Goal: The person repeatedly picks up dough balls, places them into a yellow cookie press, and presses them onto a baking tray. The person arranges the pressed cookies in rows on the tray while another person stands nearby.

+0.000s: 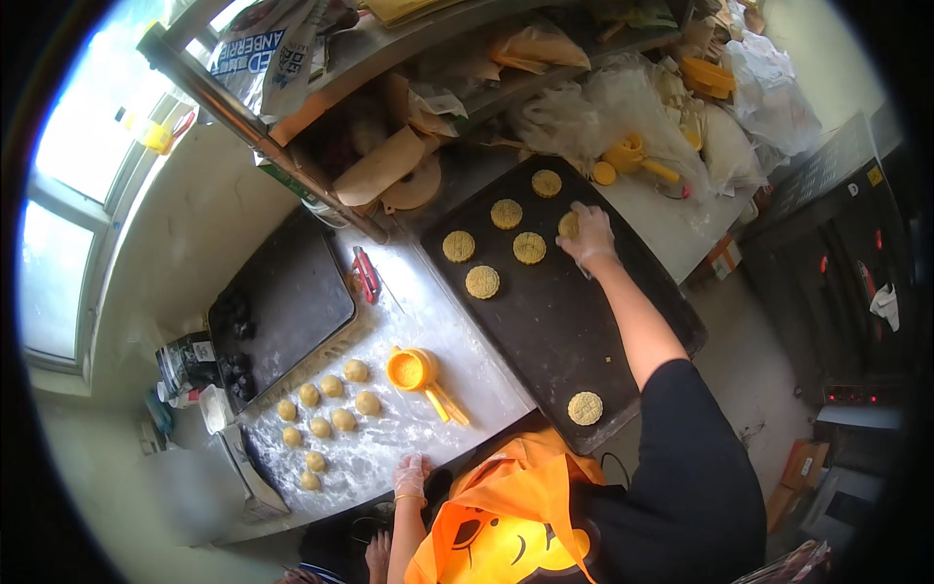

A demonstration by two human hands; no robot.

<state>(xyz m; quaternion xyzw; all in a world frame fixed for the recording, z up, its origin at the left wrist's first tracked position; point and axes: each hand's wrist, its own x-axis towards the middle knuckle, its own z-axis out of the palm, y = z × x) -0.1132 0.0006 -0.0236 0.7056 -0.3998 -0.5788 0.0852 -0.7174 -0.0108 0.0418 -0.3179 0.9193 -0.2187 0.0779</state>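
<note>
My right hand (592, 237), in a clear plastic glove, has its fingers around a pressed mooncake (568, 225) at the black baking tray (554, 343). Beside it sit several round mooncakes with stamped tops, such as a patterned mooncake (529, 248). A single mooncake (585, 408) lies apart at the tray's near end. My left hand (411, 476), also gloved, rests at the front edge of the floured metal table (481, 372); its fingers are partly hidden. Nearest to it are several dough balls (344, 420) and a yellow mooncake mould with a handle (410, 370).
A red utility knife (366, 274) lies near a second black tray (284, 292) holding dark lumps (237, 376). A dough scraper (252, 474) is at the left. Another person's hand (378, 552) shows below. A metal shelf post (270, 146) and plastic bags (627, 109) stand behind.
</note>
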